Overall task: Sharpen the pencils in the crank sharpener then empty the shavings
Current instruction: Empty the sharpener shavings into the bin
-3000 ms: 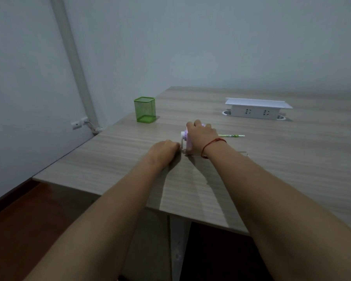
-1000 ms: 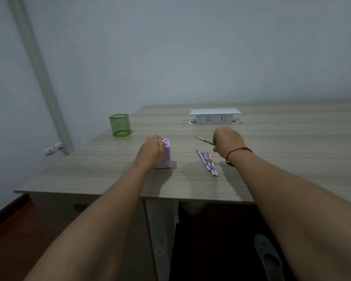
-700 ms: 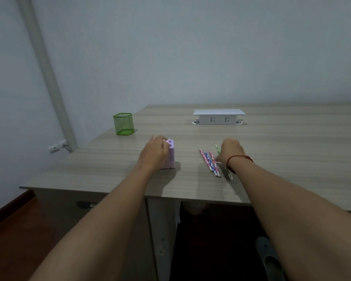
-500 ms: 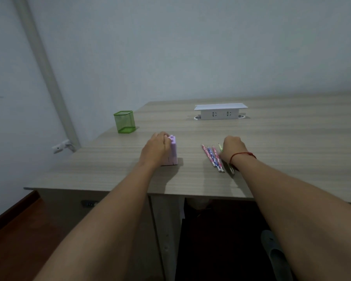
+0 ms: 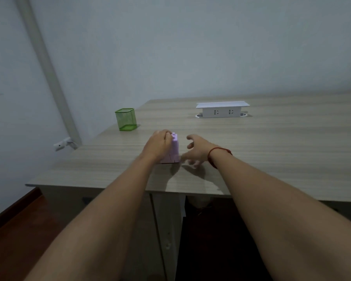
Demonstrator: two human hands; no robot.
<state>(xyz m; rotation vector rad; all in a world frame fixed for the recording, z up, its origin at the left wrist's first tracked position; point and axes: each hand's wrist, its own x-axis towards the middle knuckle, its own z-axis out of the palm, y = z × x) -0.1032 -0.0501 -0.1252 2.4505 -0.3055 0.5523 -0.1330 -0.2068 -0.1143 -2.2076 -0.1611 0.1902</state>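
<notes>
A small pink crank sharpener (image 5: 175, 151) stands upright on the wooden table (image 5: 272, 155), near its front edge. My left hand (image 5: 159, 146) is closed around the sharpener's left side and top. My right hand (image 5: 198, 150), with a red string on the wrist, hovers just right of the sharpener. Its fingers are spread and nothing is in them. Its fingertips are blurred close to the sharpener's lower right side. No pencils show; the spot where they lay is covered by my right hand and forearm.
A green mesh pen cup (image 5: 126, 119) stands at the table's far left corner. A white power socket box (image 5: 222, 110) sits at the back middle. A pipe (image 5: 49, 74) runs down the left wall, and the table's front edge (image 5: 101, 186) lies close below my hands.
My right hand laid the green pencil down beside the other pencils, let go, and moved left to the sharpener with fingers spread. My left hand stayed on the sharpener.
</notes>
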